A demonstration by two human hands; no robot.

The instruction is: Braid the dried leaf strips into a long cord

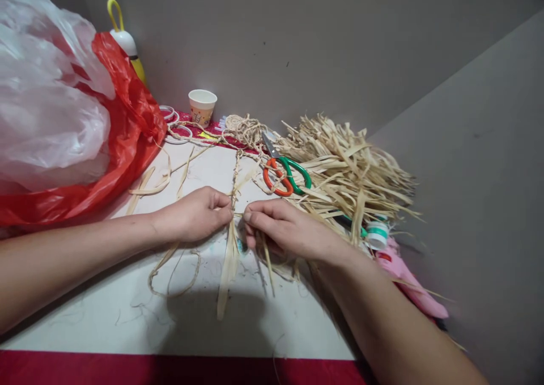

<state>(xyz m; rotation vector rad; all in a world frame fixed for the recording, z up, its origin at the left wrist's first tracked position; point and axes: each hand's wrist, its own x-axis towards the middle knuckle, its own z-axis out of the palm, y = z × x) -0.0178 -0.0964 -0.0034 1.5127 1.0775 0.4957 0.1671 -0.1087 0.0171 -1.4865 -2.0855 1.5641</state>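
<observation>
Two hands (193, 214) hold one straw braid (235, 180), one cup (202, 110) beyond.

Left grip (193, 215), right grip (284, 226), straw braid (234, 185) between

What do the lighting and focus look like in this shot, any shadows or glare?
Head view: dull light on the gray wall; a soft, dark shadow on the white surface, below the hands; pale sheen on the bag. Also head view: left hand and right hand read clearly, but fine fibers between them look soft.
</observation>
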